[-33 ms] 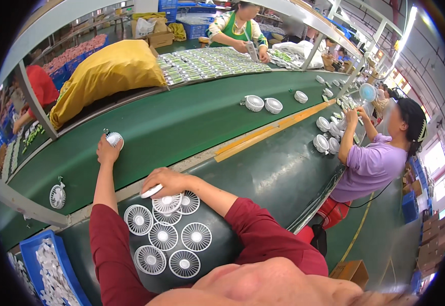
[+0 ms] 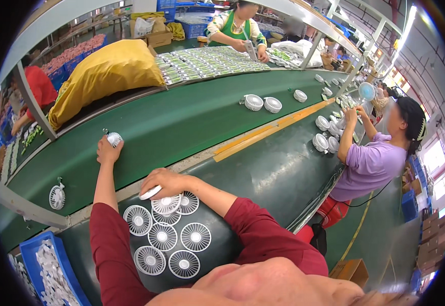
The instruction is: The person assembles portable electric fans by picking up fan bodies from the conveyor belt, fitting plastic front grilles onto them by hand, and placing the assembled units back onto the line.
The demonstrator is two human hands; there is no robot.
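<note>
My left hand [image 2: 109, 153] reaches out over the green conveyor belt [image 2: 192, 122], its fingers closed round a small white fan head [image 2: 114, 139]. A dark fitting pokes out at the far side of that fan head. Nearer to me, my right hand [image 2: 164, 180] is curled over a white round part [image 2: 151, 193] seen edge-on, gripped at its rim. Under and beside that hand lie several white round fan grilles [image 2: 196, 237], some overlapping, on the dark green worktable [image 2: 263, 178]. My right palm hides part of the nearest grilles.
Other fan heads [image 2: 253, 102] sit on the belt, one [image 2: 57, 197] at the left. A blue crate [image 2: 29, 250] of white parts stands at lower left. A yellow sack [image 2: 115, 71] lies beyond the belt. A co-worker in purple [image 2: 370, 168] works at right, another in green [image 2: 235, 33] opposite.
</note>
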